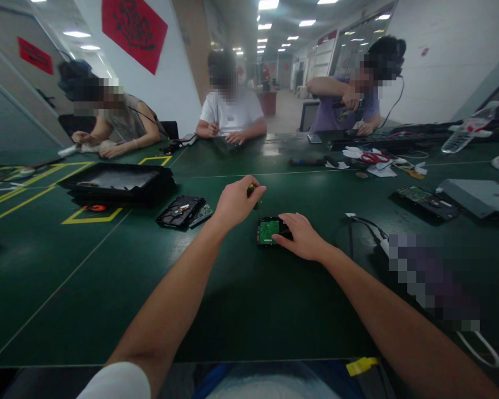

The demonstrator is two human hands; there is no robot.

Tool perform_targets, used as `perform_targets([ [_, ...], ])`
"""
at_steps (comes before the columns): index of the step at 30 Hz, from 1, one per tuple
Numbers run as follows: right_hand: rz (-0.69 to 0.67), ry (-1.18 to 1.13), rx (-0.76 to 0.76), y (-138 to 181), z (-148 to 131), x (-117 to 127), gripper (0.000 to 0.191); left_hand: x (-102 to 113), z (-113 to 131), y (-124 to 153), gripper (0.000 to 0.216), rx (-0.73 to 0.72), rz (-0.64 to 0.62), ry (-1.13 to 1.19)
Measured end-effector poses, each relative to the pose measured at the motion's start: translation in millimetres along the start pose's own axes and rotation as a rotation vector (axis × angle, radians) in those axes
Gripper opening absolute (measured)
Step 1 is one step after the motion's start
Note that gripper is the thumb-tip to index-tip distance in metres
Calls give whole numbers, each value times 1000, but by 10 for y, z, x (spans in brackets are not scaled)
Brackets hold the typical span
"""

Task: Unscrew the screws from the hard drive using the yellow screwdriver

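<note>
In the head view a hard drive (268, 233) lies on the green table with its green circuit board facing up. My left hand (238, 204) is closed around the dark and yellow handle of a screwdriver (255, 205). Its thin shaft points down at the upper left edge of the drive; whether the tip sits in a screw is too small to tell. My right hand (301, 237) grips the drive from its right side, thumb along the near part and fingers over the far edge, hiding that end.
Another hard drive (180, 211) and a loose circuit board (202, 215) lie left, before a black tray (118, 182). To the right are a cable (368, 223), another drive (426, 204), a grey box (480, 198) and red scissors (375, 158). Several people sit across the table.
</note>
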State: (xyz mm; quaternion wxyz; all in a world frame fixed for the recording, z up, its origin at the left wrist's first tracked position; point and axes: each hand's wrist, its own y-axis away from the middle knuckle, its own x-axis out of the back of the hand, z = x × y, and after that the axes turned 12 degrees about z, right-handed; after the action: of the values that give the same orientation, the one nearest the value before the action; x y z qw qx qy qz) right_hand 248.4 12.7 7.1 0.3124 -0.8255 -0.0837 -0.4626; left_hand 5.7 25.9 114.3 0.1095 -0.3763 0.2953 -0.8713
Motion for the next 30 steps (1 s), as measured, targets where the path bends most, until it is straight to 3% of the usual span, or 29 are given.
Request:
perform_targets([
  [6, 8, -8, 8, 1, 2, 10, 69, 8, 16, 22, 12, -64, -129, 55],
  [11, 4, -8, -1, -4, -16, 21, 70, 56, 4, 45, 45, -140, -280, 169],
  [18, 1, -8, -1, -4, -21, 21, 69, 21, 16, 37, 42, -99, -161, -86],
  [25, 10, 2, 22, -8, -15, 8, 68, 40, 13, 51, 48, -171, -271, 66],
  [30, 21, 2, 20, 0, 4, -7, 69, 30, 15, 39, 46, -138, -201, -87],
])
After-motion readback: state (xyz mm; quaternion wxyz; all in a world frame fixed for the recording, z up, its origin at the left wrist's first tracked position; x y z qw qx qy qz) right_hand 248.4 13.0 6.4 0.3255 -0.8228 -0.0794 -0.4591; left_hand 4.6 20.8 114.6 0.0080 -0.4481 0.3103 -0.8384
